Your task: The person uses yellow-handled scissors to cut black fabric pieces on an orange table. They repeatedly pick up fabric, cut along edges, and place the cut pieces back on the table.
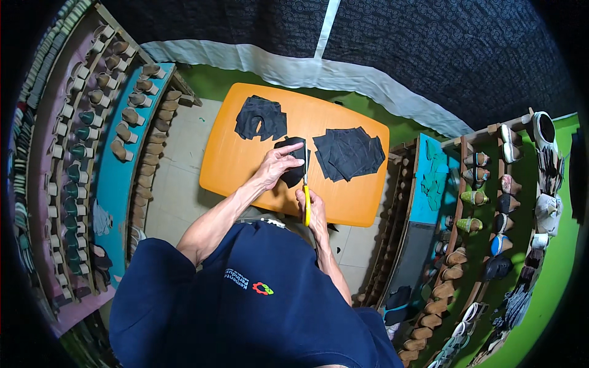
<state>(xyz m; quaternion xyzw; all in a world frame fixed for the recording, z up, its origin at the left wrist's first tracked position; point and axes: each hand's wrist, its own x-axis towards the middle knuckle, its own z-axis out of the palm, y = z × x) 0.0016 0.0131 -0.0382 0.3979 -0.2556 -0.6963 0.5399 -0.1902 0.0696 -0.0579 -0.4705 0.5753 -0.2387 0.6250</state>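
Black piece (292, 176) in the left hand (281, 166), scissors (307, 197) in the right

The black piece is near the middle of the orange surface's (222, 162) front half, as seen from above, between two piles of black pieces. The left hand holds it, closed on its left side, with the fingers stretched rightward across it toward the scissors; the thumb's exact place is hard to make out. The left forearm slants up and to the right from a bent elbow beside the body.

The right hand (316, 213) is wrapped around the yellow handles, knuckles outward, and points the scissors straight away from the body. Their blades run along the right edge of the black piece; whether they are parted cannot be told. The right forearm rises from the lower right, leaning leftward, and is partly hidden by the navy shirt (245, 306).

Beyond the left hand lies the left pile (270, 116), an oval of orange showing through it. The right pile (350, 153), fanned out and overlapping, lies just right of the blades. Racks of footwear forms flank the surface, and a dark patterned curtain (417, 49) with a white lower band hangs behind it.
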